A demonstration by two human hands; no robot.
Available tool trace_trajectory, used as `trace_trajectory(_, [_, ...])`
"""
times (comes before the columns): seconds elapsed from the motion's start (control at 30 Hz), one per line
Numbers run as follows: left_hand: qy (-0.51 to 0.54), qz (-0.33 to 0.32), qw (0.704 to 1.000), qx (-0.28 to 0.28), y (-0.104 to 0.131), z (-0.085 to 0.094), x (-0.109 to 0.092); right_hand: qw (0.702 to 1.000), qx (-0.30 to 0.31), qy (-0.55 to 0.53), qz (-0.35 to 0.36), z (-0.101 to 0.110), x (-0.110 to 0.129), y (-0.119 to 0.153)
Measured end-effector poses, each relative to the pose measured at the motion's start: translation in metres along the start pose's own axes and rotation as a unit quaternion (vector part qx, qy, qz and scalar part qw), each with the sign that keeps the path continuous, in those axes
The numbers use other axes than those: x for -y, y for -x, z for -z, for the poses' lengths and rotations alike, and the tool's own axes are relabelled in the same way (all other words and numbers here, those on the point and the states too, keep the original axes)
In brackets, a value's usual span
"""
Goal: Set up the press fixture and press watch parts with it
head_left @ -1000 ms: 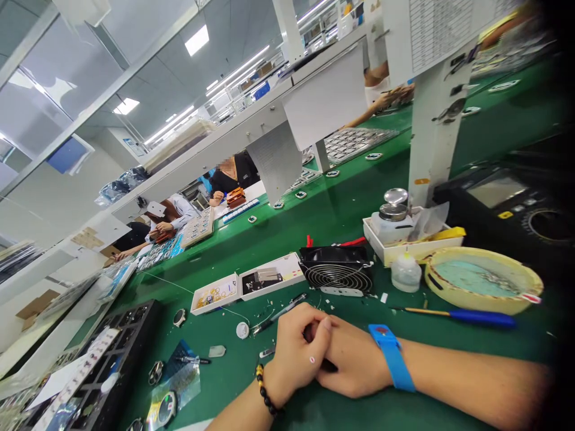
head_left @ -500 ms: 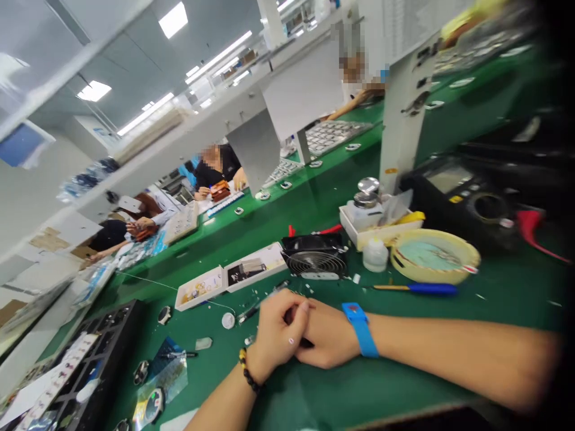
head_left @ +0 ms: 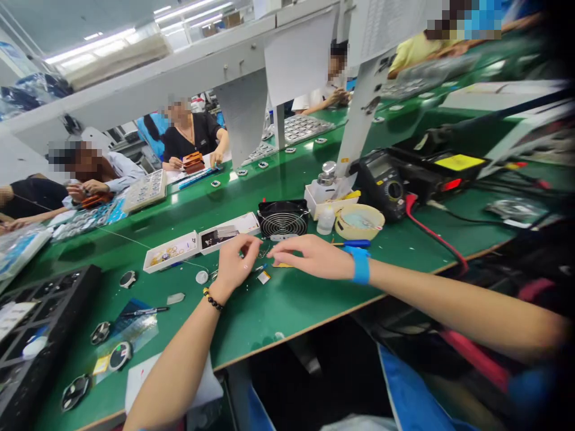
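My left hand [head_left: 236, 261], with a dark beaded bracelet on its wrist, hovers over the bench, fingers loosely curled and a gap between thumb and forefinger. Facing it, my right hand [head_left: 312, 256] wears a blue wrist strap [head_left: 360, 266], its fingers stretched towards the left hand. I see nothing held in either, though some fingertips are hidden. Below and between them lies a small white-and-yellow part [head_left: 263, 277] with a bit of blue beside it. A yellow strip [head_left: 283, 265] shows under my right fingers. A round white disc [head_left: 202, 277] lies left of my left hand.
Behind my hands stand a black fan [head_left: 283, 220], a white parts box [head_left: 173, 251], a small bottle [head_left: 326, 220] and a yellow dish [head_left: 359, 222]. A multimeter [head_left: 384, 185] is at right. Watch cases [head_left: 120, 356] and a black compartment tray [head_left: 54, 335] lie left. Co-workers sit across the bench.
My hands were clasped together and have now come apart, uncovering small parts on the bench. The view has shifted, showing more of the bench's front edge and right side.
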State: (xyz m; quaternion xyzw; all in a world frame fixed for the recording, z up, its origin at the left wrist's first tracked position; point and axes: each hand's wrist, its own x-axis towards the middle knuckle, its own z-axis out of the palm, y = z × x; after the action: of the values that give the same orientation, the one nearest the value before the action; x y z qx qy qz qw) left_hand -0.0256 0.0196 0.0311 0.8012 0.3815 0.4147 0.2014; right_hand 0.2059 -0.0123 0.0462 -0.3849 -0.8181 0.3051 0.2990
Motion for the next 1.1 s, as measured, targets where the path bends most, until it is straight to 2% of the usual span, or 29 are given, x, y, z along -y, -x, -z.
trace_trajectory(0.07, [-0.062, -0.07, 0.99, 0.105, 0.005, -0.006, -0.005, 0.993, -0.024, 0.114, 0.035, 0.005, -0.008, 0.031])
trace_trajectory(0.13, [-0.134, -0.129, 0.965, 0.187, 0.011, -0.011, -0.011, 0.979, -0.048, 0.191, 0.046, 0.007, -0.015, 0.062])
trace_trajectory(0.23, [-0.185, -0.167, 0.936, 0.248, 0.018, -0.015, -0.014, 0.967, -0.069, 0.242, 0.025, 0.001, -0.015, 0.095])
trace_trajectory(0.3, [-0.196, -0.171, 0.928, 0.268, 0.018, -0.016, -0.014, 0.965, -0.07, 0.254, 0.017, -0.009, -0.011, 0.1])
trace_trajectory(0.37, [-0.2, -0.163, 0.926, 0.275, 0.017, -0.015, -0.014, 0.963, -0.068, 0.259, 0.022, -0.024, -0.007, 0.091])
trace_trajectory(0.5, [-0.221, -0.125, 0.931, 0.263, 0.014, -0.008, -0.016, 0.957, -0.066, 0.282, 0.032, -0.052, -0.012, 0.055])
trace_trajectory(0.63, [-0.257, -0.097, 0.922, 0.272, 0.025, 0.018, -0.016, 0.947, -0.051, 0.316, 0.028, -0.06, -0.022, 0.035])
trace_trajectory(0.77, [-0.27, -0.046, 0.923, 0.271, 0.049, 0.053, -0.015, 0.946, -0.059, 0.315, 0.046, -0.052, -0.031, 0.05])
trace_trajectory(0.83, [-0.284, -0.025, 0.921, 0.265, 0.06, 0.063, -0.013, 0.941, -0.075, 0.323, 0.059, -0.044, -0.038, 0.063])
trace_trajectory(1.1, [-0.341, 0.009, 0.91, 0.236, 0.075, 0.064, 0.003, 0.899, -0.161, 0.393, 0.11, 0.001, -0.071, 0.114])
